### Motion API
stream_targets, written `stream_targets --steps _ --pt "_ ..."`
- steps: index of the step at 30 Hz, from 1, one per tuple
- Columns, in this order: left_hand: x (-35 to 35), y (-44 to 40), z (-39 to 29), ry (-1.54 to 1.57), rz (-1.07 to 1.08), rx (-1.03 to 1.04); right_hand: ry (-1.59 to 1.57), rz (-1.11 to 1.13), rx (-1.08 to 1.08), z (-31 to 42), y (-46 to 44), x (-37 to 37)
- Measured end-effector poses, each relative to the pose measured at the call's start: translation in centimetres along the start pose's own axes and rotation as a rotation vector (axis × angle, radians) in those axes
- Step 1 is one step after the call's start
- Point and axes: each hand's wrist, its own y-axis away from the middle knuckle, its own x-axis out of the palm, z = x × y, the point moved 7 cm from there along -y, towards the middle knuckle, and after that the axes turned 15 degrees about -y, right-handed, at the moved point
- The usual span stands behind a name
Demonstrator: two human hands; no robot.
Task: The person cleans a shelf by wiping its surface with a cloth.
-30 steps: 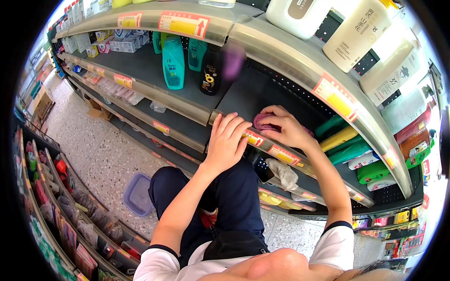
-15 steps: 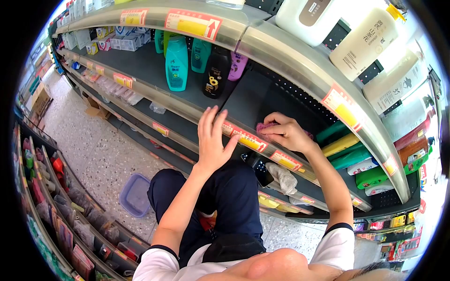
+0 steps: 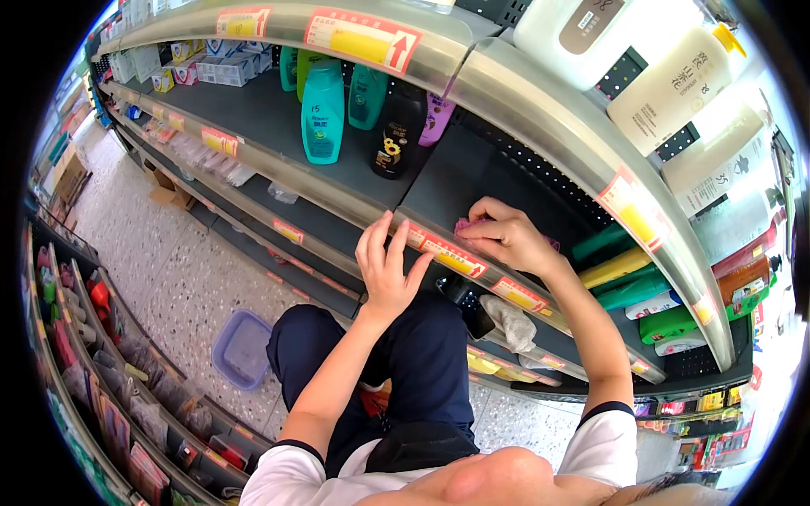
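Note:
My right hand (image 3: 512,236) grips a crumpled pink-purple cloth (image 3: 469,226) on the dark shelf (image 3: 472,177), just behind its front rail. My left hand (image 3: 390,268) is at the rail's price strip (image 3: 447,253), its fingers apart and nothing held. Beyond my hands stand a black bottle (image 3: 398,133), a teal bottle (image 3: 323,114) and a purple bottle (image 3: 436,118) partly hidden by the black one. To the right of my right hand, green and yellow bottles (image 3: 614,266) lie tilted on the same shelf. Part of the cloth is hidden by my fingers.
Large white and cream bottles (image 3: 675,91) stand on the upper shelf. A grey-white cloth (image 3: 508,324) and a dark device (image 3: 477,319) are on the shelf below. A purple basin (image 3: 242,348) rests on the floor at left, near another goods rack (image 3: 110,371).
The view has shifted slightly. My left hand has spread its fingers and moved a little lower along the rail. My right hand still holds the cloth on the shelf.

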Motion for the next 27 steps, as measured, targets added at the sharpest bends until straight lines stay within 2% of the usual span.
stream_targets --steps 10,15,18,24,27 --pt "0.9 3.3 -1.0 -0.05 -0.031 0.07 0.046 -0.019 -0.007 0.0 -1.9 0.6" --pt "2.5 4.2 -0.5 0.119 0.064 0.1 0.08 -0.016 -0.001 0.0 -3.0 0.9" --pt "3.2 4.2 -0.1 0.222 0.115 0.143 0.228 0.035 -0.066 0.7 -3.0 1.3" --pt "2.5 3.4 0.2 0.234 0.152 0.193 0.096 0.001 -0.114 -0.6 -2.1 0.9" --pt "2.3 3.2 0.3 0.201 0.143 0.169 0.087 -0.008 -0.004 -0.7 -1.7 0.6"
